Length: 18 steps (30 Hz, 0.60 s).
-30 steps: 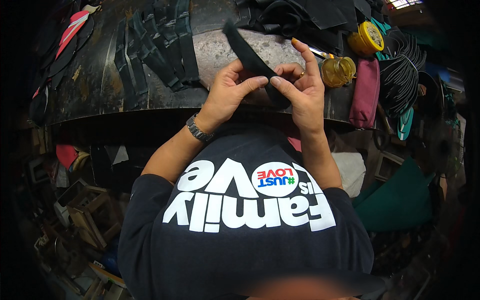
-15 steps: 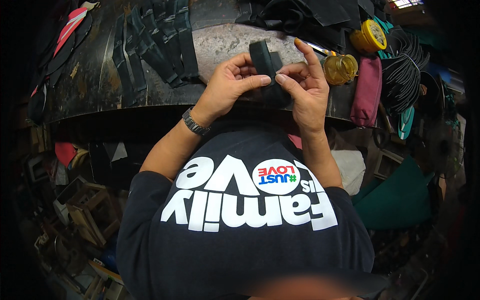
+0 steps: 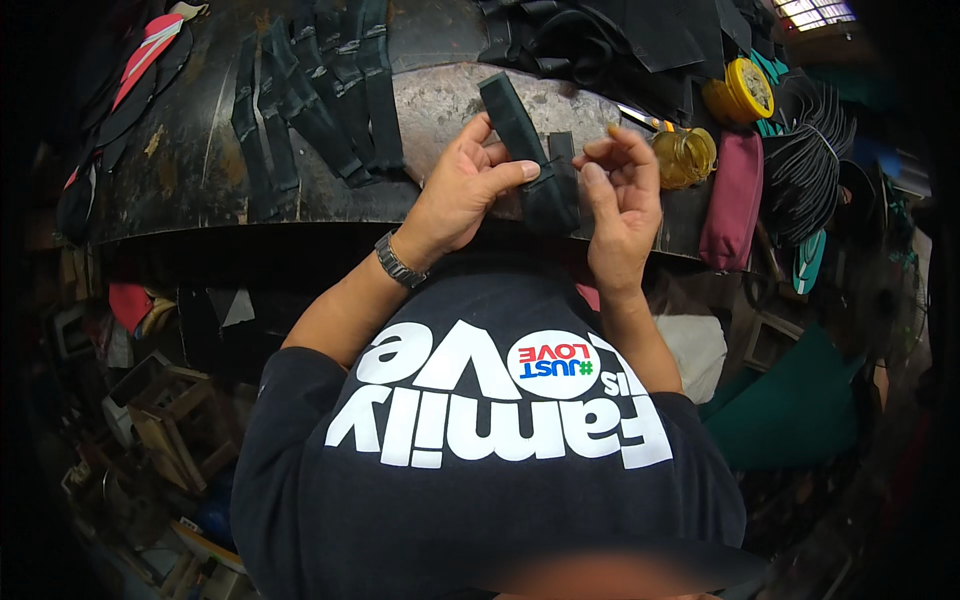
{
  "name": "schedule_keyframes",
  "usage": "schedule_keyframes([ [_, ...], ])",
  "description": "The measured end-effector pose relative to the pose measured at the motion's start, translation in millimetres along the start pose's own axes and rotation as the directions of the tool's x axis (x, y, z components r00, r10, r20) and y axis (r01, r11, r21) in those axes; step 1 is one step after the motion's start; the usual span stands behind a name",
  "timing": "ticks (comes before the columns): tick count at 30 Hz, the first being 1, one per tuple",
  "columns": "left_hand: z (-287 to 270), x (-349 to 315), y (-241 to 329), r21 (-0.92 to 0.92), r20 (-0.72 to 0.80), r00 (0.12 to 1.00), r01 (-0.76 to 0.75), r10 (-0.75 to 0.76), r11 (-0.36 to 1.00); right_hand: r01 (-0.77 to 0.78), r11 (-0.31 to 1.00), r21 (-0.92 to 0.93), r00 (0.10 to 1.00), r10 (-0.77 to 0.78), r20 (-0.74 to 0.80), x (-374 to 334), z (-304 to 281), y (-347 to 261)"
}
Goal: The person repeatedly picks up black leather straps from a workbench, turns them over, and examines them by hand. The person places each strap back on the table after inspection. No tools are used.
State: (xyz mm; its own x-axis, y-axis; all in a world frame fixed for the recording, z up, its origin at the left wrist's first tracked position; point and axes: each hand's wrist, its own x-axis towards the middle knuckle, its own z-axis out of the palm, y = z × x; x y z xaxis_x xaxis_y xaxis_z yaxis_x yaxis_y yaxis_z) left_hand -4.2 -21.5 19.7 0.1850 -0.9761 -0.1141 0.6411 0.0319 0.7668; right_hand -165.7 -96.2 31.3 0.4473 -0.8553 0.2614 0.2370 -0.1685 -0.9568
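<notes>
Our left hand (image 3: 460, 192) has its grip pinched closed on a folded dark strip (image 3: 516, 122), held above the near edge of the surface (image 3: 440, 95). Our right hand (image 3: 624, 205), its grip loosely curled and partly open, is just beside the strip; we cannot tell whether they touch. A yellowish see-through jar (image 3: 686, 158) sits to its right.

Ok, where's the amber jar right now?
In the head view, the amber jar is on the table, just right of the right hand, between it and the maroon pouch.
</notes>
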Motion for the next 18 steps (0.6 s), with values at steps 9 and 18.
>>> schedule_keyframes([
  [9, -3.1, 1.0, -4.1, -0.049, -0.011, 0.999, -0.036, 0.035, 0.998, 0.054, 0.932, -0.359, 0.998, -0.039, 0.049, -9.0, 0.3, 2.9],
  [18, -0.2, -1.9, -7.0, 0.014, -0.018, 0.998, -0.065, 0.065, 0.998, -0.007, 0.986, -0.165, 0.999, 0.015, 0.048, -3.6, 5.6, 7.4],
])
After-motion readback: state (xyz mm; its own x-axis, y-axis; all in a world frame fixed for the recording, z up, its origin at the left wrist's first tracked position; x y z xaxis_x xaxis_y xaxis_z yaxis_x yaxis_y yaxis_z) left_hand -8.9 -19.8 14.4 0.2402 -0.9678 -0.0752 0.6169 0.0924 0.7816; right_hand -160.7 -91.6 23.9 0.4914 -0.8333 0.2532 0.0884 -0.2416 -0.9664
